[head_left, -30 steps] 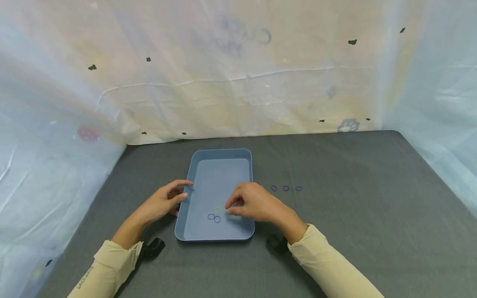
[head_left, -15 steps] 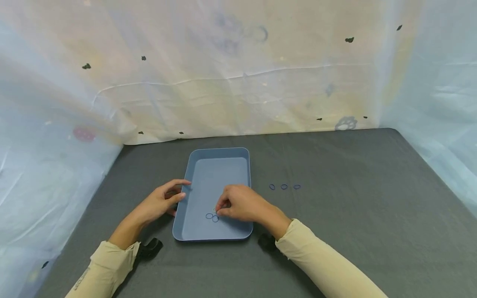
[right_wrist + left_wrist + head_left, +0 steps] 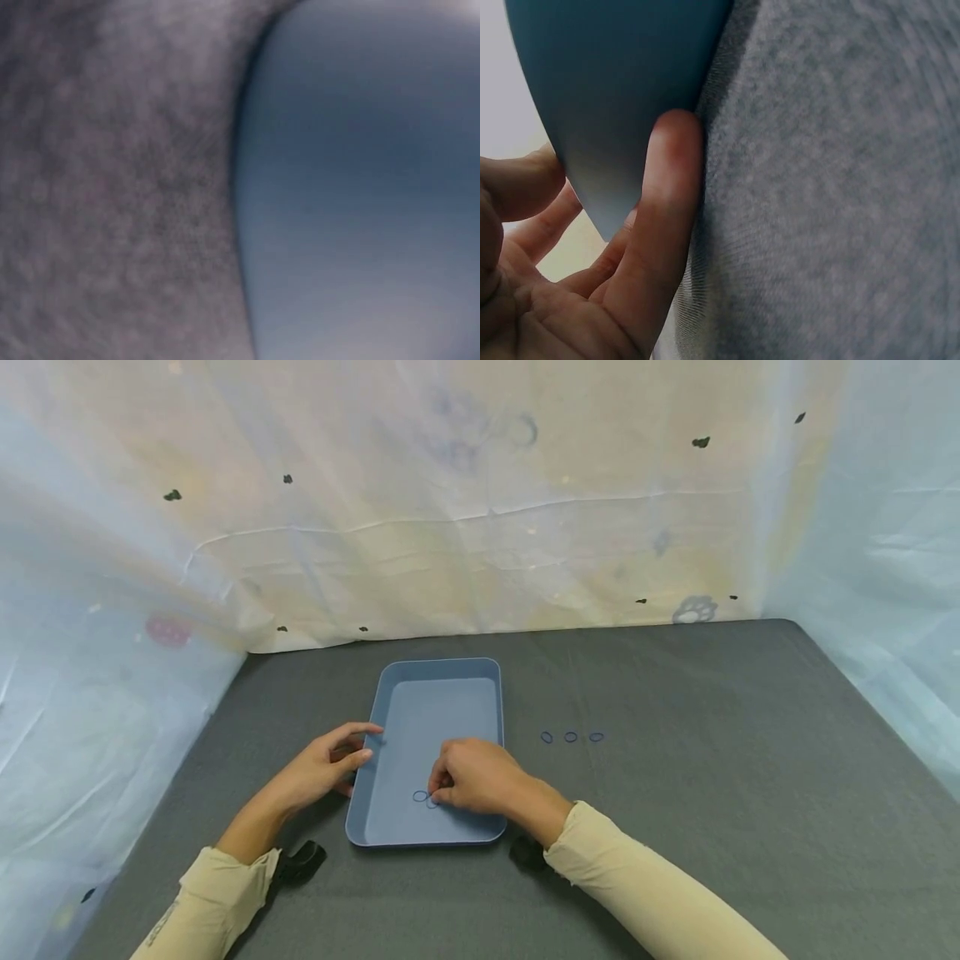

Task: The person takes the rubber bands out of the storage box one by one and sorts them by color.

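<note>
Right hand [image 3: 480,777] has moved closer to two rings [image 3: 420,791] in the tray [image 3: 442,710]

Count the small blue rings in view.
5: three rings in a row on gray cloth right of the tray, two rings inside it, beside the right hand, which may hide more.

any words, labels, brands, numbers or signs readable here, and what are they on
No text can be read.
Left sleeve: small dark marks that look like lettering, too small and blurred to read.
Backdrop: a paw print, a picture rather than words.
Tray: no lettering visible.
</note>
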Tool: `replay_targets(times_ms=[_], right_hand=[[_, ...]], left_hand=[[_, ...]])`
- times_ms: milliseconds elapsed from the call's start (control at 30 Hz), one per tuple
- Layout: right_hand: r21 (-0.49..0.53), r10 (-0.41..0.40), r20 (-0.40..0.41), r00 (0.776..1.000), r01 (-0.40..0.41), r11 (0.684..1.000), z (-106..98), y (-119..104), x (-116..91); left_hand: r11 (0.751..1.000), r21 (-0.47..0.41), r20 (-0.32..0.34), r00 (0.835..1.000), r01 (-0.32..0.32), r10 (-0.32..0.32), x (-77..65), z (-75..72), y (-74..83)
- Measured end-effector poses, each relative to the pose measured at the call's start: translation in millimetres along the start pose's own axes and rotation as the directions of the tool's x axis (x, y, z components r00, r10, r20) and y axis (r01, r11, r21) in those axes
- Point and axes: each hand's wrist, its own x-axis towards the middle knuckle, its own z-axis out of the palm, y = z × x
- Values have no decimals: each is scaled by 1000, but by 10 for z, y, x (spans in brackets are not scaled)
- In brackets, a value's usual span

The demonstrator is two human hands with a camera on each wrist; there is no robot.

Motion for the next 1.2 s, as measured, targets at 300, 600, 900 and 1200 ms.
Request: replay_targets(times_ms=[300, 600, 900, 1200], right_hand=[[-33, -16, -5, 1000, 16, 999, 11, -46, 4], [-99, -65, 12, 998, 66, 993, 15, -63, -19], [-62, -45, -27, 999, 43, 997, -20, -54, -78], [9, -12, -72, 997, 12, 1000, -66, -32, -179]], left_hand=[[1000, -13, 7, 1000, -3, 3, -18, -19, -19], [1000, -27, 14, 1000, 2, -2, -8, -9, -15], [1000, -17, 14, 1000, -2, 2, -8, -5, -7], [1000, -20, 18, 1000, -2, 2, -9, -17, -22]])
